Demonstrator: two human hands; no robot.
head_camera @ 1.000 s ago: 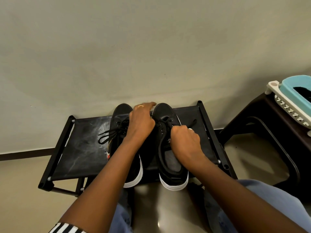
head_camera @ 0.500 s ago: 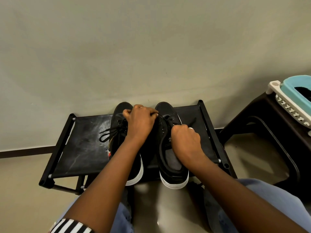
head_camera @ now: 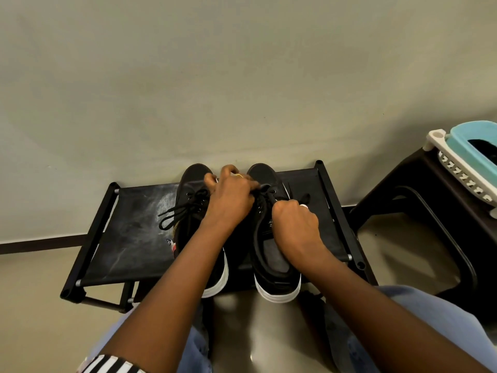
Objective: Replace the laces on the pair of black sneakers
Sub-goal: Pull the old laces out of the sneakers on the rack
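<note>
Presently, the pale plain wall [head_camera: 242,76] fills the view from 9 to 3 o'clock. At 3 o'clock stands a dark brown plastic stool [head_camera: 419,211]. The low black fabric-topped bench [head_camera: 129,232] at centre carries the pair of black canvas sneakers with white soles: the left sneaker [head_camera: 193,179] and the right sneaker [head_camera: 274,267], touching side by side. The left hand [head_camera: 228,200] pinches the black lace [head_camera: 265,195] at the right sneaker's upper eyelets; the right hand [head_camera: 294,224] is clenched on the same lace just beside it.

Risk: an uneven pull may jam the lace in an eyelet or drag the sneaker off the bench edge.

Change: the left hand has curled closed from an extended reach.
</note>
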